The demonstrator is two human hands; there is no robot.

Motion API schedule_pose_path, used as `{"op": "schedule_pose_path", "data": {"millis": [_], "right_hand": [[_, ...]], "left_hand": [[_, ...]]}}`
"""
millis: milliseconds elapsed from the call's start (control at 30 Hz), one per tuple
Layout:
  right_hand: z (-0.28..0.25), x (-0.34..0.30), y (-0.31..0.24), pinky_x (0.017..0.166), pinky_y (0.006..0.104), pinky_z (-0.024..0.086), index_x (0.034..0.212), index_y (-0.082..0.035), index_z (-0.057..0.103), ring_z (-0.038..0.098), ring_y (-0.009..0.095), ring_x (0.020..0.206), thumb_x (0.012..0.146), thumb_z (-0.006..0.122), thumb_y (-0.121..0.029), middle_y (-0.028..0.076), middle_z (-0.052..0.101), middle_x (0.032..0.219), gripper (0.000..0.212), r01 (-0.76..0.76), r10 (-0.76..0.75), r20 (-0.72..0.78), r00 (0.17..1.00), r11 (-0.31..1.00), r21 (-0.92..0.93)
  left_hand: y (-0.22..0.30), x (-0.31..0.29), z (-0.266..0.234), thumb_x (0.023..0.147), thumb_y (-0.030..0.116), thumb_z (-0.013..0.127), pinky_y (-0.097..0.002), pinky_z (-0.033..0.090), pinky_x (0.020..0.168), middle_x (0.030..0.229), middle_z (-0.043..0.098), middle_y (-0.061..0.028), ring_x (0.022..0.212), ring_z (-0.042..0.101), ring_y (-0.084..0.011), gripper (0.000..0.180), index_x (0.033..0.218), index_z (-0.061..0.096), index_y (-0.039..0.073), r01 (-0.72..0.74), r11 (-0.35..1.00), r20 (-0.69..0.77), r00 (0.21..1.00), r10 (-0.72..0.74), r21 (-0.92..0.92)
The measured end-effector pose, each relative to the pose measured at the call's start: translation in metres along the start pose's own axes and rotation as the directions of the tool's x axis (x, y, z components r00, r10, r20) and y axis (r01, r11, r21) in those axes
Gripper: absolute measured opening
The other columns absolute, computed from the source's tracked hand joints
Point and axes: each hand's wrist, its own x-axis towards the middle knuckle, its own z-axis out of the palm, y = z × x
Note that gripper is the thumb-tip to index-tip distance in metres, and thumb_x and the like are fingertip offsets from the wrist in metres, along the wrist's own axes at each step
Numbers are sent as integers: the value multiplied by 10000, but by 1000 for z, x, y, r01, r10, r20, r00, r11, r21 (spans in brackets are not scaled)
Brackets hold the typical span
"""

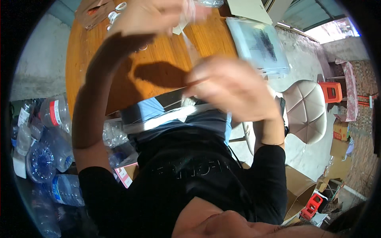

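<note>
My left hand (149, 18) is raised over the far part of the wooden table (214, 33), blurred, its fingers closed on a thin clear plastic strip (189, 43). From there the strip runs down toward my right hand (234, 89), held above the near table edge. The right fingers are curled together at the strip's lower end, though motion smears the exact grip. A small pale piece of paper or film (180, 28) shows beside the left fingertips. Across my lap lies a long white band (166, 119).
White rings (112, 16) and a brown paper bag (93, 12) sit at the far left of the table. A stack of clear plastic sleeves (260, 45) lies on the right. Large plastic bottles (55, 113) crowd the left floor; a padded chair (303, 111) stands at right.
</note>
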Motion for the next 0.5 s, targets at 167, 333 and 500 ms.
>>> {"op": "schedule_pose_path", "data": {"millis": [167, 333, 500], "right_hand": [[-22, 5, 40, 621, 260, 468, 953, -54, 599, 590, 147, 706, 952, 458, -202, 31, 587, 761, 204, -170, 120, -247, 962, 966, -194], [1, -5, 2, 597, 282, 472, 861, -63, 621, 599, 155, 636, 876, 569, -157, 16, 609, 727, 109, 107, -65, -242, 968, 981, 165], [-6, -4, 45, 646, 315, 480, 918, -50, 612, 608, 144, 732, 904, 553, -282, 20, 616, 791, 240, -305, 306, -55, 950, 952, 30]], "left_hand": [[-12, -13, -8, 846, 289, 640, -191, 441, 507, 647, 588, -5, 577, 580, -67, 235, 902, 659, 62, -128, 900, -14, 991, 134, -417], [-33, -10, 4, 915, 236, 536, -196, 483, 621, 690, 618, -22, 590, 578, -48, 209, 939, 665, 73, -476, 854, 93, 879, 467, 213], [6, -10, -9, 877, 231, 585, -165, 446, 496, 975, 677, -78, 586, 570, -41, 209, 1013, 664, 94, -116, 861, 155, 964, 218, -495]]}}
